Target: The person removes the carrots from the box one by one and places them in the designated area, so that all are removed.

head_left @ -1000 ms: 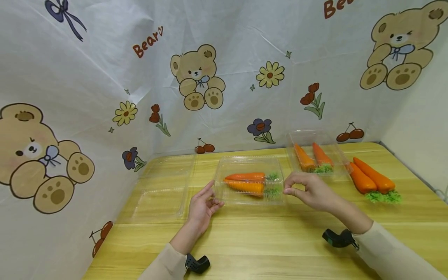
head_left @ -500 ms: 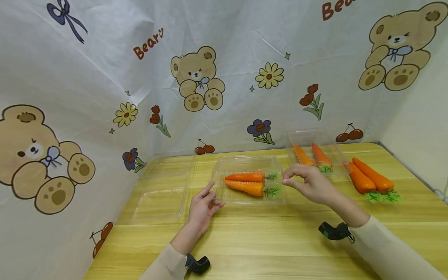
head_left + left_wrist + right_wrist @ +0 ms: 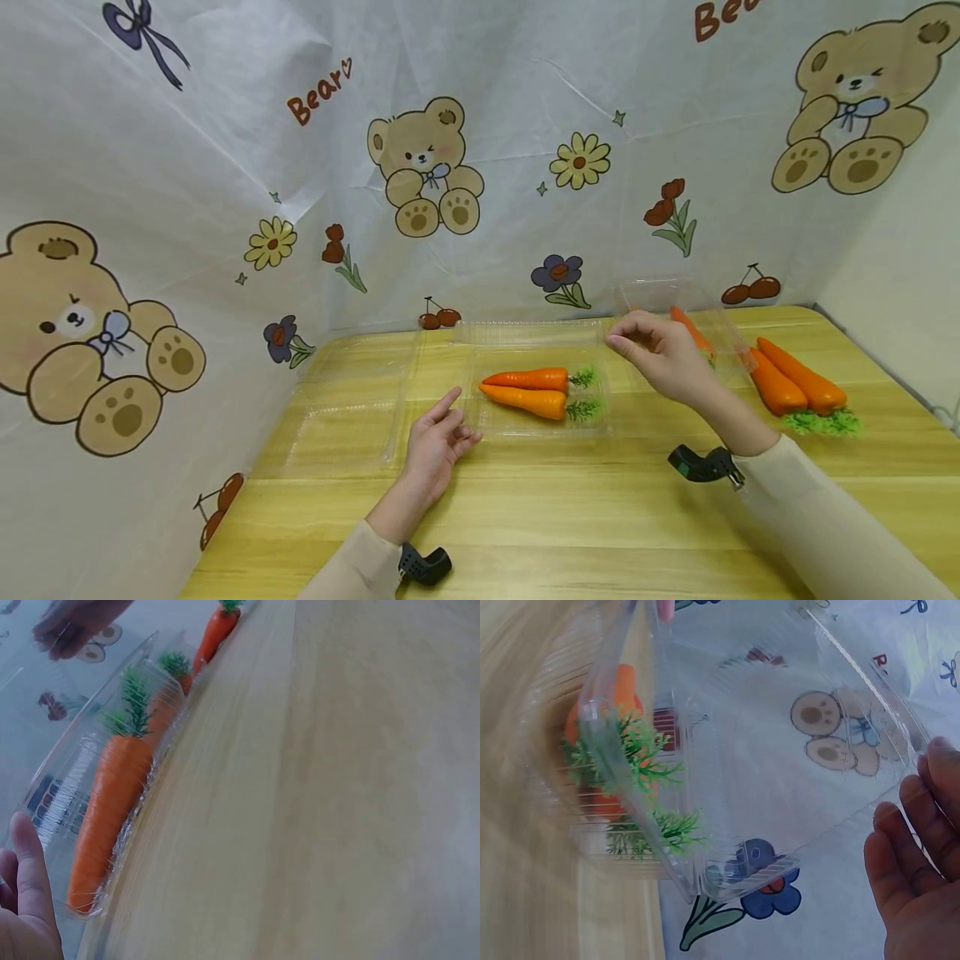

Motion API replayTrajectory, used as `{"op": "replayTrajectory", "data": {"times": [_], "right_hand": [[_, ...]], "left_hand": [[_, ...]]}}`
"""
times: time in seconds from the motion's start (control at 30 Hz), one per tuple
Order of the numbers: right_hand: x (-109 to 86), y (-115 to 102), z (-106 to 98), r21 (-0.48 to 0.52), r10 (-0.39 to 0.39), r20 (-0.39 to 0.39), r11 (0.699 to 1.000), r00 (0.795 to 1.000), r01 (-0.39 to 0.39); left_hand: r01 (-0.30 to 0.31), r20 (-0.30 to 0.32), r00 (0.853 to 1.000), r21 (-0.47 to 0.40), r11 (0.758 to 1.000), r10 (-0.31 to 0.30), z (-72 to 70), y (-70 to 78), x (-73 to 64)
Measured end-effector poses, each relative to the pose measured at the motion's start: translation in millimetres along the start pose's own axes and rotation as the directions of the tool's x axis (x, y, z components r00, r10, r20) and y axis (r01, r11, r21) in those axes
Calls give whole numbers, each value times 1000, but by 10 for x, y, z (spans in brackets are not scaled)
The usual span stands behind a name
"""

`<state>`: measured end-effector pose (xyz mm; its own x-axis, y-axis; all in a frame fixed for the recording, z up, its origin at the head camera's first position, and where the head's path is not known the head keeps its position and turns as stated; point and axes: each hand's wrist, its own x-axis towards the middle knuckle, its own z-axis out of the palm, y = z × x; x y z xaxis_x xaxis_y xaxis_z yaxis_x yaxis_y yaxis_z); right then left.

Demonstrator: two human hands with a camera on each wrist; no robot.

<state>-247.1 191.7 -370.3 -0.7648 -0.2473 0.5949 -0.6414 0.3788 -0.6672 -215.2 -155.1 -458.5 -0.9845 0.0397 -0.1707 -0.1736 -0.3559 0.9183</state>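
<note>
Head view, clear box (image 3: 547,432): sits mid-bench, just beyond the left grip; thin, see-through plastic, so I'd judge it light, springy and easily creased or cracked.
Lid (image 3: 525,333): tilted up at the far side, seemingly joined to the box there; likely flexible and slippery, best pinched near a front corner, with the base held down by its rim.
Carrots inside (image 3: 525,403): two, side by side, tips left, green tops right; glossy, probably stiff and light, best taken round the thick middle, sparing the sprigs.
Right grip (image 3: 663,358): thumb and fingertips closed together, pinching the lid's right edge near the corner.
Left grip (image 3: 435,442): fingers loose, holding nothing, beside the box's left edge; whether it touches, I cannot tell.
Farther right: a second box (image 3: 652,292) with carrot showing, and two loose carrots (image 3: 813,385) near it.
Far left: another clear box (image 3: 345,407) on the bench (image 3: 540,508).
</note>
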Motion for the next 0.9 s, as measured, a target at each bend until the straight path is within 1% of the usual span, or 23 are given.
{"op": "replayTrajectory", "data": {"times": [0.13, 0.23, 0.3, 0.47, 0.57, 0.73, 0.9], "right_hand": [[83, -19, -3, -10, 54, -36, 998, 998, -55], [132, -20, -15, -12, 103, -36, 995, 994, -103], [165, -11, -22, 6, 127, -31, 992, 991, -127], [260, 42, -39, 50, 144, -9, 988, 989, -144], [317, 76, -48, 59, 159, 4, 986, 987, -159], [419, 141, -37, 68, 232, 19, 970, 973, -232], [529, 228, -18, 148, 302, 25, 942, 953, -303]], "left_hand": [[-5, 0, 1000, -1, 1000, 5, 1, 1, 2], [-2, 0, 1000, 2, 1000, 2, 0, -2, 4], [0, -3, 1000, 1, 1000, 0, -2, -5, 7], [-3, -6, 1000, 0, 1000, 3, 3, -1, 6], [-1, -4, 1000, 1, 1000, 1, 8, 1, 3], [4, -3, 1000, -4, 1000, -4, 9, 0, 1], [5, -3, 1000, -8, 1000, -5, 10, 7, -1]]}}
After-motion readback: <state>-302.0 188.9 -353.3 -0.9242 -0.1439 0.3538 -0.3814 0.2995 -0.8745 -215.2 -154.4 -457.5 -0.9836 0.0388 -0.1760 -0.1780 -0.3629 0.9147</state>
